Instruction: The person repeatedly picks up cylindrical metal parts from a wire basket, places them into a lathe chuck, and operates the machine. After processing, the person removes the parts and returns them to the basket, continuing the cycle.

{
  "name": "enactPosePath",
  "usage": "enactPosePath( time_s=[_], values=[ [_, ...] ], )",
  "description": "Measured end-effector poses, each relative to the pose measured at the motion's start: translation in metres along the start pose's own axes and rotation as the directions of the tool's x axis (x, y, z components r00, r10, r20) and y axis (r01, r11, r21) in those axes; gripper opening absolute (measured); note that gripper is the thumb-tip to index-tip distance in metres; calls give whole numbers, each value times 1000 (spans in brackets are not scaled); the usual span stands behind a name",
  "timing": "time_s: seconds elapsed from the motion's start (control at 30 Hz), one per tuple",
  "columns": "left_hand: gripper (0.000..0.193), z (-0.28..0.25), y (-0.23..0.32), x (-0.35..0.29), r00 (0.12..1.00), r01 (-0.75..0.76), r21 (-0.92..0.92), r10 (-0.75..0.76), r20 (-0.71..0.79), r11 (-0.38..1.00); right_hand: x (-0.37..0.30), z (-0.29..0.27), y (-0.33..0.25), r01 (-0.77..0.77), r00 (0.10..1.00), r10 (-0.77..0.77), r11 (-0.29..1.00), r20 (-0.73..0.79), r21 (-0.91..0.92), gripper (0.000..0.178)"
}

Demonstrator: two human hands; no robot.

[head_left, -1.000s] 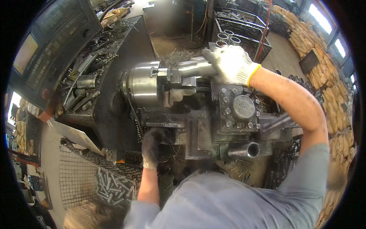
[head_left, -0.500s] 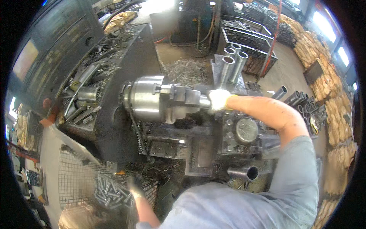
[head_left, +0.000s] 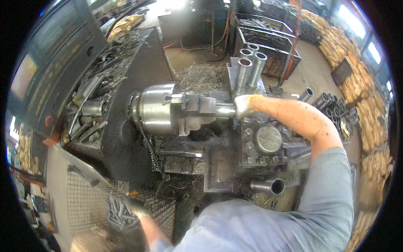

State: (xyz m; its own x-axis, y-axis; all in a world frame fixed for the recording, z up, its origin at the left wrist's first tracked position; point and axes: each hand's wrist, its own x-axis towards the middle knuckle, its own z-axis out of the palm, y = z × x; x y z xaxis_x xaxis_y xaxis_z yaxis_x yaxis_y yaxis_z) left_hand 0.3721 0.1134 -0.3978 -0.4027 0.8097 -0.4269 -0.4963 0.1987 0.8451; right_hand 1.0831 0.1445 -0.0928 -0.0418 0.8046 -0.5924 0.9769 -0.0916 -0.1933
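Observation:
My right hand [head_left: 244, 106], in a white glove, is closed around the right end of a short metal tube [head_left: 225, 111]. The tube's other end sits at the jaws of a shiny lathe chuck [head_left: 158, 109]. Whether the jaws clamp it, I cannot tell. Low on the left, my gloved left hand [head_left: 139, 211] is at the near side of a wire basket [head_left: 84, 197]. Short metal pieces [head_left: 120, 215] lie heaped beside its fingers, which are smeared by motion.
A tool post [head_left: 268, 140] with a round cap stands just below my right forearm. Several upright tubes [head_left: 244, 69] stand behind it, and more tubes [head_left: 333, 105] are stacked at right. One loose tube [head_left: 268, 186] lies close to my body. A dark crate [head_left: 268, 50] stands farther back.
My right hand has shifted right from the chuck, and more of the tube shows between them. My left hand has moved slightly left and down over the metal pieces.

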Motion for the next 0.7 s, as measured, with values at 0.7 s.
enactPosePath(
  time_s=[0.7],
  values=[
    [25, 229, 238, -167, -212, -742, 390, 742, 636, -546, -324, 92, -114, 374, 58, 438, 824, -897, 426, 46]
  ],
)
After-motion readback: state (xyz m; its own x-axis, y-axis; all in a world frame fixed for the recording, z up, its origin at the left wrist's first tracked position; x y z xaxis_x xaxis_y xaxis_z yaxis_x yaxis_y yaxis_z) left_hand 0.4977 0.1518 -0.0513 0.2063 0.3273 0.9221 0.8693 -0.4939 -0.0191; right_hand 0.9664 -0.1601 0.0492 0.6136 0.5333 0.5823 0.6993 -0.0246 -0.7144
